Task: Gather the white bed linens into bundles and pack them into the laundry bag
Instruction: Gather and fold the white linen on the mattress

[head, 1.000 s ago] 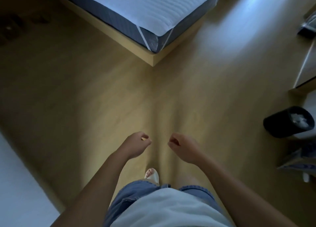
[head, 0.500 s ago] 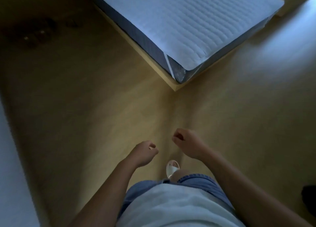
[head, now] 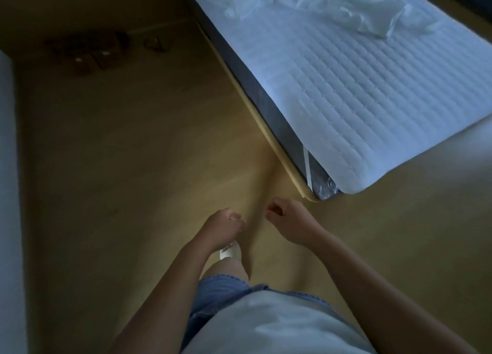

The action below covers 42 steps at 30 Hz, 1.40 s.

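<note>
- View has swung over the last second: the bed (head: 269, 130) now runs up the right side, and far more of its top shows than a moment ago. The black bin seen at the right a second ago has gone out of frame.
- New in view: crumpled white linens (head: 372, 18), heaped at the far end of the bed on the quilted mattress pad (head: 359, 92). The near part of the pad is stripped bare.
- Left hand (head: 222, 228) and right hand (head: 291, 220) hang in front of the body over the floor (head: 133, 167), close together but not touching, much as they did before. Grip on both: loosely curled and idle, holding nothing.
- One white slipper (head: 230, 252) shows just below the left hand; person is mid-stride, near the bed's near corner.
- Dark shapes (head: 87, 52) on the floor far left, possibly shoes; too dim to say.
- Laundry bag: not in view.
- Reading: this is the approach, not yet the gather. The linens are well apart from both hands, so the person likely has to walk up the bed's left side before either hand can take cloth. No bundle made and nothing packed so far.
</note>
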{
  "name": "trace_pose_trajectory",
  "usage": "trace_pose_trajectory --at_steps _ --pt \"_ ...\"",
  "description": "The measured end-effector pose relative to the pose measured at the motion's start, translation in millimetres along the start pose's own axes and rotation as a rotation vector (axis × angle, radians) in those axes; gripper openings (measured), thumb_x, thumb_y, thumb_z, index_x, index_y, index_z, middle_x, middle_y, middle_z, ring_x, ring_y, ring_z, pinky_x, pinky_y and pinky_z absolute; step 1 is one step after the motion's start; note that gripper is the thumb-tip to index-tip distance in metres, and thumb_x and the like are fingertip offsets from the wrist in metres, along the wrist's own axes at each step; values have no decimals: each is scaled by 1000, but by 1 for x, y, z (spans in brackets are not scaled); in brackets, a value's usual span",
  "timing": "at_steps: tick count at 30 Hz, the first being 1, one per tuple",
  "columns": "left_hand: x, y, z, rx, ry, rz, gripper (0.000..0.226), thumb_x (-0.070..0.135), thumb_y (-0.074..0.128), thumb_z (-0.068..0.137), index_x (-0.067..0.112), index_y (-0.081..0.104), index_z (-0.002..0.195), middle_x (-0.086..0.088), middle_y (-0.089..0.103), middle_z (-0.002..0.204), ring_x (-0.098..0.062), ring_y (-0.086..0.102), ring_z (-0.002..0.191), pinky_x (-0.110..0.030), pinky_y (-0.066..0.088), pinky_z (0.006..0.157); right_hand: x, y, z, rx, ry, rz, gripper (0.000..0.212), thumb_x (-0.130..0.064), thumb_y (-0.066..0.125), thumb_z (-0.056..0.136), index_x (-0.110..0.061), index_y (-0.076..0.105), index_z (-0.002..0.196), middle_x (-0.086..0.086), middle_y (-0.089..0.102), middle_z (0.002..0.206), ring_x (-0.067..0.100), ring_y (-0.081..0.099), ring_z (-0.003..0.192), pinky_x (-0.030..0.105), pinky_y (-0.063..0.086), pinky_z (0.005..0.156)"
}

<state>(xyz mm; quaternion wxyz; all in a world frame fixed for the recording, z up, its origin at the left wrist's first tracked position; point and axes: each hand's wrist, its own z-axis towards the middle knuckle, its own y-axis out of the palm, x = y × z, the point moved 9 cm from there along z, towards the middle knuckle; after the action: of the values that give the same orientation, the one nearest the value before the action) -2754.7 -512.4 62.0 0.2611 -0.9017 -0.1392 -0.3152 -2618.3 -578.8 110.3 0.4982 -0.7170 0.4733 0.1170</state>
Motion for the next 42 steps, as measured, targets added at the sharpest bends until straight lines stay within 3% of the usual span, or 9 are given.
trace_pose_trajectory --at_steps 3,7,15,19,25,28,35,39,42 --pt "27 -48 49 -44 -2 66 39 31 52 93 13 54 129 -10 61 120 -23 59 105 -29 44 81 -27 -17 56 -26 30 -19 17 -25 52 95 -24 52 77 -8 54 71 7 49 63 21 37 57" --pt "69 -104 114 -72 18 143 38 30 54 93 13 55 128 -11 63 113 -21 59 90 -26 42 72 -62 -42 126 -31 53 -11 28 -24 51 95 -31 43 69 -10 51 71 5 48 63 19 36 57" --pt "127 -195 250 -82 -6 102 32 32 52 92 16 58 120 -5 64 111 -21 61 98 -33 49 83 -97 -91 291 -65 56 -40 15 -25 51 93 -18 58 82 -5 57 75 10 52 68 24 41 63" --pt "168 -261 326 -38 -10 87 36 32 51 93 17 57 124 -7 64 115 -22 61 101 -31 47 82 -140 -127 397 -109 -8 -105 29 -25 50 96 -31 41 68 -12 48 68 1 43 60 18 33 55" --pt "189 -371 413 62 -95 -21 32 32 52 95 19 56 124 -5 63 117 -20 60 105 -31 49 91 -197 -168 526 -208 5 -104 18 -25 50 95 -20 56 79 -3 59 76 13 57 69 23 44 64" --pt "191 -405 460 49 -120 -95 15 31 53 95 24 57 109 -5 64 112 -19 61 98 -37 50 92 -211 -184 585 -213 16 -114 19 -26 51 93 -10 60 89 3 62 81 20 59 76 30 46 66" --pt "268 -508 608 -71 -36 27 19 25 54 95 17 60 111 -7 65 105 -19 59 92 -35 48 88 -258 -250 744 -68 94 -44 21 -23 52 92 -4 60 87 11 63 81 26 59 74 39 48 67" --pt "342 -572 696 -99 21 141 21 26 56 94 13 60 110 -11 65 107 -27 62 98 -38 51 88 -292 -311 821 39 128 40 17 -16 50 94 -4 60 88 7 58 79 17 52 69 19 36 55" --pt "402 -593 752 -128 66 173 17 25 55 94 13 59 105 -7 63 99 -23 60 92 -36 49 85 -298 -356 865 107 157 85 13 -18 49 96 -13 60 92 -2 59 83 9 52 70 16 38 57"
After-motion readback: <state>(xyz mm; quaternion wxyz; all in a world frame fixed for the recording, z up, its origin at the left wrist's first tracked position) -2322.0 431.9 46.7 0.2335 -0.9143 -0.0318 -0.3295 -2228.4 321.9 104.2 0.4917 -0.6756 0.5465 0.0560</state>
